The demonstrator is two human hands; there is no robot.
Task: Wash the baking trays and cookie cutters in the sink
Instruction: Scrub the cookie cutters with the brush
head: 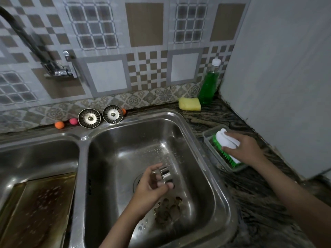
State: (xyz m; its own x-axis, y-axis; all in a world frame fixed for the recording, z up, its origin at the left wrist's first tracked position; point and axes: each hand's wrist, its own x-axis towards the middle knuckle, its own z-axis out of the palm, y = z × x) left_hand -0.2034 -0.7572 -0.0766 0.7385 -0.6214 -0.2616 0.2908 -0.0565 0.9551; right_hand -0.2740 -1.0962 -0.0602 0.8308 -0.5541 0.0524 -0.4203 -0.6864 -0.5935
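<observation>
Nearest, at about 6 o'clock in the right-hand stainless steel sink basin (206, 176), a loose heap of thin metal cookie cutters (168, 210) lies on the wet floor of the basin, just below the drain. At 8 o'clock, in the left-hand steel basin (35, 154), a rectangular, brown-stained baking tray (39, 208) rests on the bottom, spotted with water. Just above the heap, the left hand (152, 185) hangs over the drain and pinches a small shiny round metal cookie cutter (165, 174) between fingertips and thumb. At 3 o'clock, on the dark veined stone counter (259, 203), the right hand (241, 149) curls round the white handle of a scrubbing brush with green bristles (227, 149), which sits in a shallow clear plastic dish (209, 140). Farther back, at 12 o'clock along the sink's rear edge, two round steel drain strainers (100, 116) lean against the patterned tile wall (143, 51), with small orange and pink balls (66, 123) beside them. At 1 o'clock a yellow sponge (189, 103) lies next to a clear bottle of green liquid with a white cap (208, 83). At 10 o'clock a chrome wall tap with a black spout (53, 67) juts from the tiles
</observation>
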